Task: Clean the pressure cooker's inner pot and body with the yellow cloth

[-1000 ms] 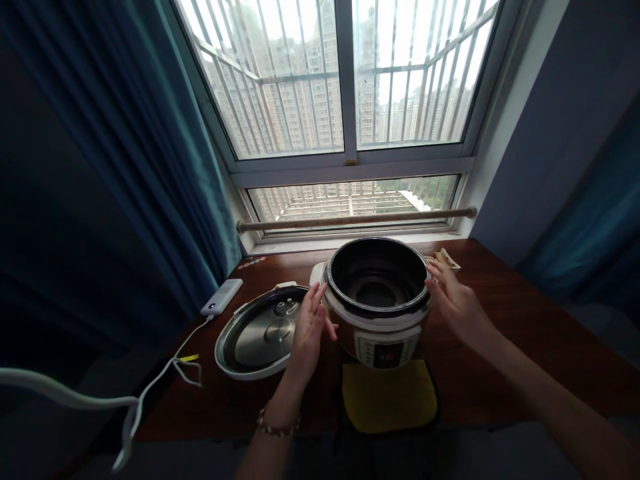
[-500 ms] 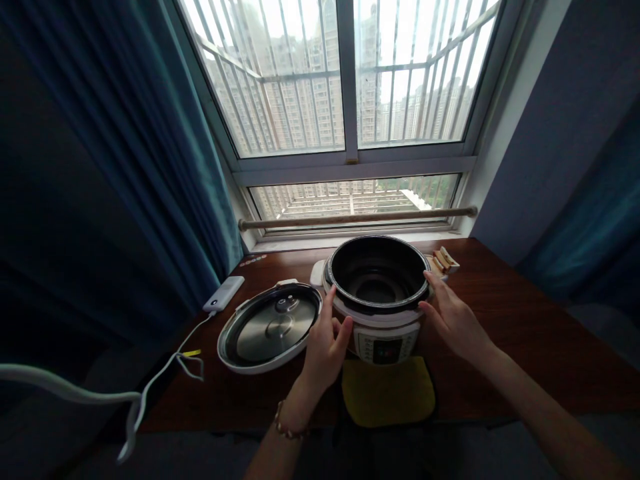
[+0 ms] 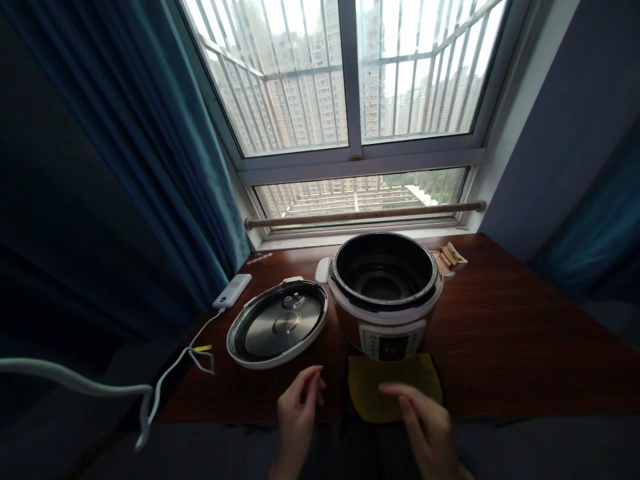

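Observation:
The electric pressure cooker [image 3: 345, 330] stands upright on the wooden table, its black inner pot [image 3: 385, 267] seated in it and uncovered. To its left, the round lid [image 3: 283, 325] lies with its metal underside up. My left hand [image 3: 299, 410] is in front of the lid, touching neither lid nor cooker. Its fingertips are drawn together, with nothing visible in them. Over the yellow cloth [image 3: 367, 407], my right hand [image 3: 427, 423] is apart from the cooker. The index finger stretches out to the left, the thumb lies below it, and the hand appears to hold nothing.
A white power strip [image 3: 233, 291] with its cable [image 3: 175, 363] lies at the table's left. Behind the cooker, at right, is a small holder [image 3: 453, 257] with brown pieces. The window [image 3: 350, 147] and a curtain [image 3: 165, 153] border the table [image 3: 505, 333].
Both hands have drawn back from the pot's rim toward the table's front edge. The left fingers have come together. Pot and lid stay in place; the view has shifted slightly.

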A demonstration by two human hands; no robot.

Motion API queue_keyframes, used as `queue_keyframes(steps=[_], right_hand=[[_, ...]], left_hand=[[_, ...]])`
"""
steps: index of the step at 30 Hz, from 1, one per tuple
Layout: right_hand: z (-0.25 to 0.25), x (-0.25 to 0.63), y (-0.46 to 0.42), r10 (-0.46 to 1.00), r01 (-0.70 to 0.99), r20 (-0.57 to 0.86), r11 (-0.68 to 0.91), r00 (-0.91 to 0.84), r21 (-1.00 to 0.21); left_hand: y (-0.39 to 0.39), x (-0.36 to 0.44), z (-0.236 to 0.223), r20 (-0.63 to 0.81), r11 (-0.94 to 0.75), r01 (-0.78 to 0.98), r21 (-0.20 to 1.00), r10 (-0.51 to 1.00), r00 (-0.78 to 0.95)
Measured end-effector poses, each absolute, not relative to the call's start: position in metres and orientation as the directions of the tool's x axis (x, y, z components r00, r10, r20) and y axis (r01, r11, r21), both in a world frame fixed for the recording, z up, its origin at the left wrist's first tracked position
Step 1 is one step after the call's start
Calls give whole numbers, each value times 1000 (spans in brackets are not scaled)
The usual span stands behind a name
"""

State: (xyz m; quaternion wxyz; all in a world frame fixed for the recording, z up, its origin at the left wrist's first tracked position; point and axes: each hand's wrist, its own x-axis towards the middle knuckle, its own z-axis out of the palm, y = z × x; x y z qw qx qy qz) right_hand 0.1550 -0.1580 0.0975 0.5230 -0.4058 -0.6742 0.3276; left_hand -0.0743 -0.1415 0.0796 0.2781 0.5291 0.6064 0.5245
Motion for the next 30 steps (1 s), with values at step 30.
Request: queue_keyframes(steps=[30], right_hand=[[107,-50,-23,810,-478,-536,-579,-239,-661]], left_hand=[[-62,-179,25,-466,121,-762,636,848,-254]])
